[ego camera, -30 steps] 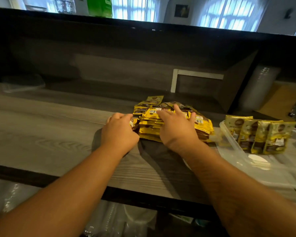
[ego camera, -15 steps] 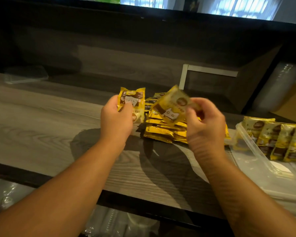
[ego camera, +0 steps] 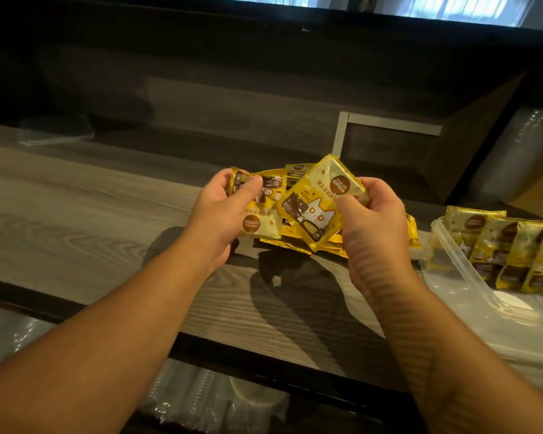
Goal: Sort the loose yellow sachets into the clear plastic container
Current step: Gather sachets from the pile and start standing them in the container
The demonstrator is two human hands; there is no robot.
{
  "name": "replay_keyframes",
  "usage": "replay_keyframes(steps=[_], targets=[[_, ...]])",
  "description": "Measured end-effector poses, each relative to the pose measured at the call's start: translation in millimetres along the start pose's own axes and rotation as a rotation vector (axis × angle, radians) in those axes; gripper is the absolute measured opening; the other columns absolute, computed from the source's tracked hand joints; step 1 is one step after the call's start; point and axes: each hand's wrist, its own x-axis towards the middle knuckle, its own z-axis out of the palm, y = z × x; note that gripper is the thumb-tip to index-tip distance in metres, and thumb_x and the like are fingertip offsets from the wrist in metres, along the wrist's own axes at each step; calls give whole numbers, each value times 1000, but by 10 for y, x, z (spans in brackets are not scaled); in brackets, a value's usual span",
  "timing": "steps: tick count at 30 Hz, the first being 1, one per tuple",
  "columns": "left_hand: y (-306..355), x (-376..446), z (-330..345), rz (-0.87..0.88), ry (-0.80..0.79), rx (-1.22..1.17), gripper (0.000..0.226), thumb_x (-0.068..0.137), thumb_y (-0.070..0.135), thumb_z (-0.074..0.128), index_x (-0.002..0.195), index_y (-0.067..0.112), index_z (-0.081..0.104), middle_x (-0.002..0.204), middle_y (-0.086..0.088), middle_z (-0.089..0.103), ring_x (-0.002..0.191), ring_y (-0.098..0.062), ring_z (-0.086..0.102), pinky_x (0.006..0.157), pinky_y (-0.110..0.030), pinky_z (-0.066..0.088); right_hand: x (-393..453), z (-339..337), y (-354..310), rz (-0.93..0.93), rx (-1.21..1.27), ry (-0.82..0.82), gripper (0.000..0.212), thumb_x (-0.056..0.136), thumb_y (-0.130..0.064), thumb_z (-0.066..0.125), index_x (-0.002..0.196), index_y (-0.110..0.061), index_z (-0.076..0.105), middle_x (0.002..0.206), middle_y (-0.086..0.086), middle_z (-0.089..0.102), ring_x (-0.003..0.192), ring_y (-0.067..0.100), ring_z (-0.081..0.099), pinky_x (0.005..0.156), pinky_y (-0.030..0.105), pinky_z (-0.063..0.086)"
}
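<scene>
Now both hands grip one yellow sachet each — left hand (ego camera: 215,220), right hand (ego camera: 373,220).

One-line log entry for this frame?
left hand: holds sachet | right hand: holds second sachet | pile: on counter | container: partly filled

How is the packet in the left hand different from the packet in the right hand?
The left-hand sachet is upside down, its brown round logo at the bottom; the right-hand sachet is tilted, logo near the top. The left hand grips its sachet's top; the right hand pinches its sachet's upper corner. Both are yellow, same design.
</scene>
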Motion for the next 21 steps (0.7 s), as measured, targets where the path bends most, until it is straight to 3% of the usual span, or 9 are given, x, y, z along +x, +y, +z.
replay_keyframes(steps=[5,8,11,14,17,19,21], targets=[[-33,-38,8,57,-88,65,21,96,14,62,76,20,59,70,-2,72,67,-16,71,64,-36,56,-42,17,-13,88,68,-179,17,90,-11,65,101,-23,62,93,0,72,73,11,74,56,32,60],[-38,-103,38,34,-148,39,25,96,7,59,75,20,55,64,2,67,61,-13,66,53,-29,51,-87,33,28,-4,-133,-254,16,90,-16,66,100,-27,61,91,-2,72,77,12,73,62,37,62],[14,-168,74,-18,-132,3,24,95,9,61,74,18,54,65,-1,67,60,-14,66,55,-31,51,-83,32,48,-80,-289,-220,19,92,-20,65,105,-31,58,93,-6,69,81,11,70,65,37,62],[120,-207,105,-47,-43,-121,32,95,3,59,69,17,48,65,-5,68,59,-17,67,66,-38,52,-46,-5,-18,13,-197,-166,20,93,-19,62,109,-30,57,98,-4,67,82,13,71,65,38,62],[242,-295,186,-49,31,-144,26,93,-6,57,89,20,56,88,-6,73,74,-19,74,81,-46,57,-75,-46,-137,125,-46,-188,17,95,-17,60,109,-26,59,98,-1,70,80,13,73,62,34,62],[309,-397,279,-41,19,-123,36,93,-6,58,107,28,60,103,-7,72,86,-21,75,81,-47,60,-113,-109,-212,142,-24,-195,16,95,-17,60,109,-26,59,98,-1,70,81,14,73,64,36,62],[352,-491,376,-17,-29,-112,36,93,-2,61,114,27,64,104,-7,74,89,-23,75,76,-47,61,-147,-227,-294,129,-22,-161,17,95,-18,60,109,-28,59,100,-2,70,85,15,72,66,40,62]])
